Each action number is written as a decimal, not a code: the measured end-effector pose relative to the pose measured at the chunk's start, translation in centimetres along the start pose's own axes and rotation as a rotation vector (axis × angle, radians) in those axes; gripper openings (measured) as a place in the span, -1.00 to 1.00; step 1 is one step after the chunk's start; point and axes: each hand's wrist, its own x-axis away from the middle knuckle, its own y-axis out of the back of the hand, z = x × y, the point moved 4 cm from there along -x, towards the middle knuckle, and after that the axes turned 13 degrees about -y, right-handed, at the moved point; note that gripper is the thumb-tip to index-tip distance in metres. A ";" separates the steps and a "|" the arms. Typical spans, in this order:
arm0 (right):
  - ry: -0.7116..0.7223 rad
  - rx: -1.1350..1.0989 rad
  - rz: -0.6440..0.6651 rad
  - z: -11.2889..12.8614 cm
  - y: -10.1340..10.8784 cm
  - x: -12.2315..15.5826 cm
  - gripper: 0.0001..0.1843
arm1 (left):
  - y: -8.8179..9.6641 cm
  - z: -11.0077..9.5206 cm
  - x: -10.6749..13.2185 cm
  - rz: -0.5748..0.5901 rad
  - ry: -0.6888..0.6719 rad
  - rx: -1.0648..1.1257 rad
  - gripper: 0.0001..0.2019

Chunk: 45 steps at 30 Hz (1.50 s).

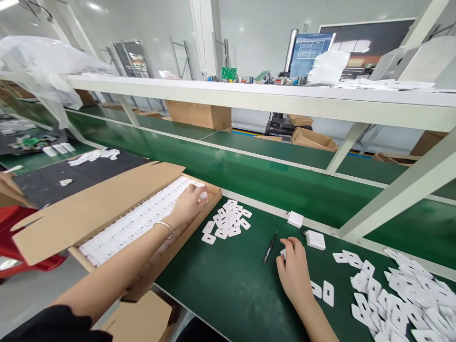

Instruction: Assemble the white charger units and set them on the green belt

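Observation:
My left hand reaches into the far end of a long open cardboard box. Its fingers are closed around a white piece, mostly hidden, above rows of white parts. My right hand is low over the green tabletop, fingers curled on a small white piece that shows only at its edge. A black pen-like tool lies just left of it. Two white plug adapters stand beyond it. White plates with rectangular cut-outs lie beside the wrist.
A small pile of cut-out plates lies between the box and the tool. A larger heap covers the right side. A white shelf and its slanted post stand behind. A red stool is at left.

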 end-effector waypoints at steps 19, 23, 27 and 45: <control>0.023 0.190 -0.048 -2.5 0.3 -0.6 -0.69 | -1.8 1.9 3.3 0.217 -0.055 -0.437 -0.54; 0.002 0.220 -0.050 -2.1 0.5 -0.6 -0.70 | -0.7 -3.2 0.8 0.090 -0.139 -0.352 -0.58; -0.031 0.233 -0.047 -1.9 0.8 -0.6 -0.82 | -2.4 -12.5 -1.7 0.087 -0.422 0.043 -0.63; -0.109 -0.053 -0.070 -2.1 2.6 -1.3 -0.76 | -13.7 -25.7 -7.2 0.201 -0.419 1.116 -0.55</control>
